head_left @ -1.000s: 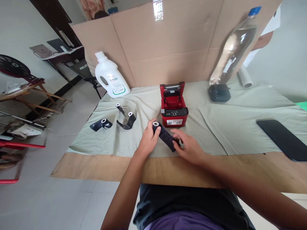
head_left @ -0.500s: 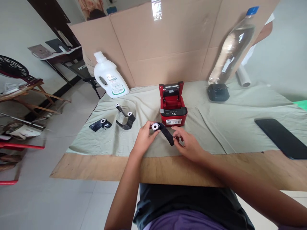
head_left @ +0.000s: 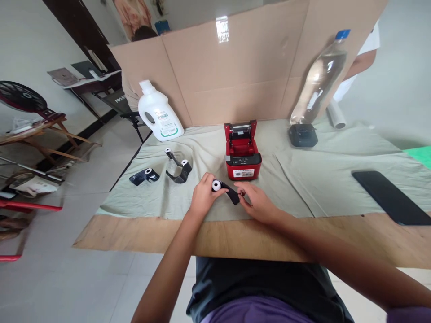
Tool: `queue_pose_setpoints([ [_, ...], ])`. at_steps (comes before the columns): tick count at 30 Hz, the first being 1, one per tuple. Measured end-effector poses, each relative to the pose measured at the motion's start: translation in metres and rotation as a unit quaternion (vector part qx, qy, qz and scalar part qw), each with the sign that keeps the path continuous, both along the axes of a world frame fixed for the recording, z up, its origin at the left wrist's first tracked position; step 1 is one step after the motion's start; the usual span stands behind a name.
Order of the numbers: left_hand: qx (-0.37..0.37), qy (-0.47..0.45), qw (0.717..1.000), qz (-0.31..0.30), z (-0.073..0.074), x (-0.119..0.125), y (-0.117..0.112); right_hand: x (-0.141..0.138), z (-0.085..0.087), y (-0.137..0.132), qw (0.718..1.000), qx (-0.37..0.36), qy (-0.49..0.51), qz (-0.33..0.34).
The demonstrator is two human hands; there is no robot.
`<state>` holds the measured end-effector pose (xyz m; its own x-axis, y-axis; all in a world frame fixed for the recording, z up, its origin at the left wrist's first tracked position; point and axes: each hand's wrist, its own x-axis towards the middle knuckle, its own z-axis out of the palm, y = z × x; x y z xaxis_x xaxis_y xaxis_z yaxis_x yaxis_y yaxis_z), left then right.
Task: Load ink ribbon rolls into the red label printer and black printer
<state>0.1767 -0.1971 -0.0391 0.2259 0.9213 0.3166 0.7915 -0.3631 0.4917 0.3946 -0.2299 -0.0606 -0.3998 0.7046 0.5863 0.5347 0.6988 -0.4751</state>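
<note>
Between my hands is a small paper roll (head_left: 230,194), white at its end and black on its outer face, with a strip hanging loose. My left hand (head_left: 203,193) is closed around the rolled part. The fingertips of my right hand (head_left: 254,200) pinch the strip's free end. Just beyond them a red label printer (head_left: 244,170) stands with its lid raised, its red bay showing. Off to the left lie more black-faced rolls: one partly unwound roll (head_left: 144,176), and a pair of rolls (head_left: 182,172) with curling strips.
A white detergent bottle (head_left: 160,112) and a large clear bottle (head_left: 319,80) lean on the cardboard screen (head_left: 235,80). A dark small box (head_left: 303,135) sits below the clear bottle. A black phone (head_left: 390,195) lies at right. People are partly visible behind the screen.
The roll and both hands have shifted slightly left. My right hand keeps its pinch on the strip, whose free end has come nearer the roll. The whole view has tilted a little.
</note>
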Motion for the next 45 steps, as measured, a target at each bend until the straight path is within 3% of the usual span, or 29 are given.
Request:
queue_pose_setpoints([
  [6,0.0,0.098,0.993,0.071,0.001,-0.01,-0.004,-0.014,0.016,0.017,0.997,0.039,-0.061,0.036],
  [11,-0.019,0.171,0.98,0.098,-0.007,-0.011,-0.005,-0.025,0.011,0.024,0.997,0.009,-0.066,0.047],
  [17,-0.031,0.1,0.99,0.096,-0.011,-0.014,-0.015,-0.031,0.005,0.024,0.993,-0.063,-0.094,-0.03],
  [22,-0.103,-0.072,0.99,0.055,-0.008,-0.038,-0.027,-0.034,0.006,0.028,0.98,-0.111,-0.149,-0.065],
  [25,-0.132,-0.132,0.982,-0.004,-0.011,-0.057,-0.019,-0.033,0.003,0.03,0.983,-0.113,-0.136,-0.046],
  [31,-0.149,-0.119,0.974,-0.12,-0.019,-0.07,0.008,-0.034,-0.002,0.03,0.994,-0.055,-0.09,0.011],
  [39,-0.158,-0.144,0.973,-0.091,-0.024,-0.06,0.006,-0.041,-0.005,0.026,0.992,0.005,-0.103,0.067],
  [45,-0.11,-0.09,0.981,-0.132,-0.013,-0.055,0.001,-0.045,-0.007,0.021,0.99,0.003,-0.107,0.094],
])
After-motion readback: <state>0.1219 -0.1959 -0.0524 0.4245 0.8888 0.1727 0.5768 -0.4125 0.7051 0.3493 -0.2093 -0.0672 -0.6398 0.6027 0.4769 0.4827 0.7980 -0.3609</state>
